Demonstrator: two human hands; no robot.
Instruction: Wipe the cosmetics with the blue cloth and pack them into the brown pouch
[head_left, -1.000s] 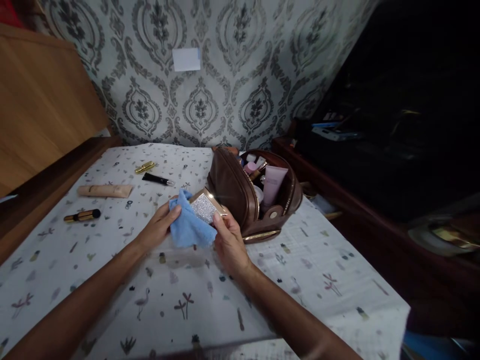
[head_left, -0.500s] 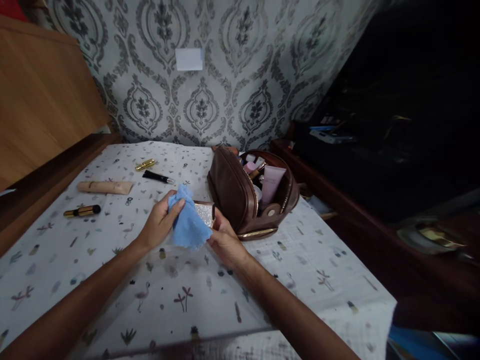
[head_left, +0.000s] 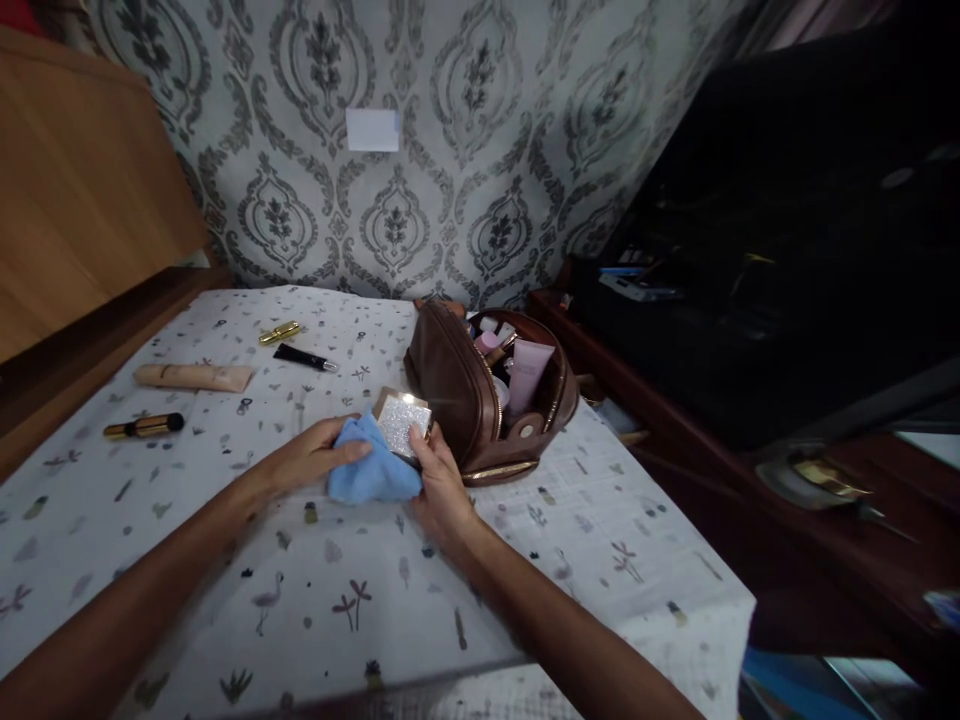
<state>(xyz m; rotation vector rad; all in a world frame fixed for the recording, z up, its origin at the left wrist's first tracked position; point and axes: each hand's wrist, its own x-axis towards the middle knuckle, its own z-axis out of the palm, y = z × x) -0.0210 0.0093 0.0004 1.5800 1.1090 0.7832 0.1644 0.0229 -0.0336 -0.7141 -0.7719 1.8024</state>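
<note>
My right hand (head_left: pixel 442 485) grips a square, glittery silver compact (head_left: pixel 401 420) by its right side, the thumb lying on the sparkling face. A light blue cloth (head_left: pixel 371 470) is bunched in my left hand (head_left: pixel 322 455), closed on it, and lies against the compact's lower left edge. The cloth hides part of the compact and some of my left fingers. Just beyond the compact stands a brown cosmetic bag (head_left: pixel 454 390), unzipped, with a pink tube (head_left: pixel 527 378) and several other small cosmetics inside.
Left on the patterned cloth (head_left: pixel 405 570) lie a gold tube (head_left: pixel 279 333), a black tube (head_left: pixel 304 357), a beige tube (head_left: pixel 193 377) and a black-and-gold stick (head_left: pixel 144 426). A wooden cabinet (head_left: pixel 90 190) rises at left; a dark red ledge (head_left: pixel 675 450) runs along the right.
The compact has tilted so more of its glittery face shows, and my right thumb now rests on it. The blue cloth has moved down off the face. The view has shifted slightly.
</note>
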